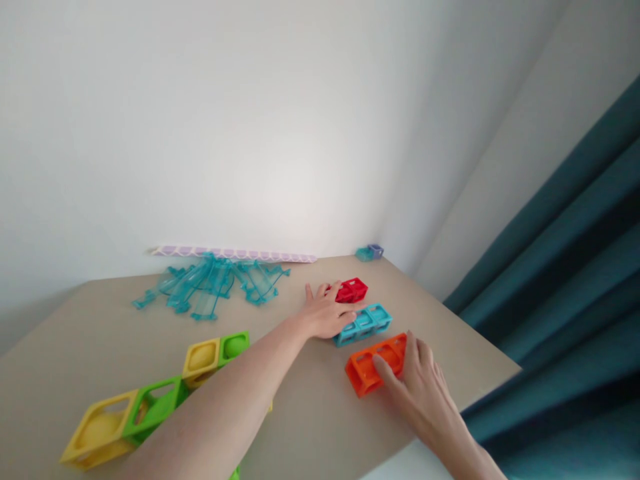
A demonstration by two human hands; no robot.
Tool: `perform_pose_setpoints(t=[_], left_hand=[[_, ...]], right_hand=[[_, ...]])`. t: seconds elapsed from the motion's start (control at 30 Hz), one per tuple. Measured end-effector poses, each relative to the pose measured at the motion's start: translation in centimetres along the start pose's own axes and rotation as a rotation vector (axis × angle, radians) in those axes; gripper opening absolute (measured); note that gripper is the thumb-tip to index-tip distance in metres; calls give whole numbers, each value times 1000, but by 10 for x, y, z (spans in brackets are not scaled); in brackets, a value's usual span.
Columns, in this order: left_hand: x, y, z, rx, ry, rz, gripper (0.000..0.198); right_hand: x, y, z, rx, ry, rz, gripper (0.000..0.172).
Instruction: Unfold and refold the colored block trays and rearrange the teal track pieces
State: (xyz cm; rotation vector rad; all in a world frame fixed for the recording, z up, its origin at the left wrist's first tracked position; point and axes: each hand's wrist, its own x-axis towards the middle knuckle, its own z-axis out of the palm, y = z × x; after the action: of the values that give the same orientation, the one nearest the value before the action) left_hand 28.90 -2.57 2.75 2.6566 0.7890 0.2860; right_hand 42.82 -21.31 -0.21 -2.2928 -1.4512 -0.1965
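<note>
My left hand [326, 313] reaches across with its fingers spread. Its fingertips are at a red openwork block piece [353, 291], and its thumb lies over the end of a light-blue row of open cube blocks [373, 321]. Closer to me, my right hand [417, 375] has its thumb and fingers around an orange row of open cube blocks [369, 369], which rests on the table [310, 413]. Yellow cube blocks [103, 430] and green cube blocks [156, 407] sit to the left, partly hidden behind my left forearm.
A pile of clear teal track pieces [210, 283] lies toward the back, before a long lilac patterned strip [240, 254] along the wall. A small purple block [375, 251] stands in the far corner. Dark teal curtains [565, 300] hang beyond the right table edge.
</note>
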Motion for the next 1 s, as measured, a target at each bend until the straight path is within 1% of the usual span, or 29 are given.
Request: perform_pose_setpoints(t=[0.03,0.1,0.17,0.23,0.3,0.43,0.57,0.73,0.9,1.0], left_hand=[[0,-2,-1,-25,10,-12,51],[0,-6,-2,-81,34,-53,53],[0,-10,-2,-112,57,-92,54],[1,-13,-2,-103,75,-103,52],[3,-15,0,-86,88,-99,51],[10,-15,5,-62,88,-31,53],[14,-11,8,-26,80,43,57],[14,-11,9,-32,83,33,58],[15,-12,11,-33,119,30,54],[15,-10,9,-29,136,64,52]], right_hand=[[2,0,-3,-43,1,-25,80],[8,-2,-11,-106,-21,-146,76],[16,-6,-16,-132,-98,-309,67],[23,-11,-18,-145,-184,-405,62],[28,-15,-17,-153,-225,-417,61],[30,-20,-12,-164,-219,-389,61],[29,-23,-12,-182,-231,-374,63],[29,-23,-10,-177,-220,-375,63],[30,-22,-9,-191,-224,-373,64],[32,-24,-10,-192,-223,-376,64]])
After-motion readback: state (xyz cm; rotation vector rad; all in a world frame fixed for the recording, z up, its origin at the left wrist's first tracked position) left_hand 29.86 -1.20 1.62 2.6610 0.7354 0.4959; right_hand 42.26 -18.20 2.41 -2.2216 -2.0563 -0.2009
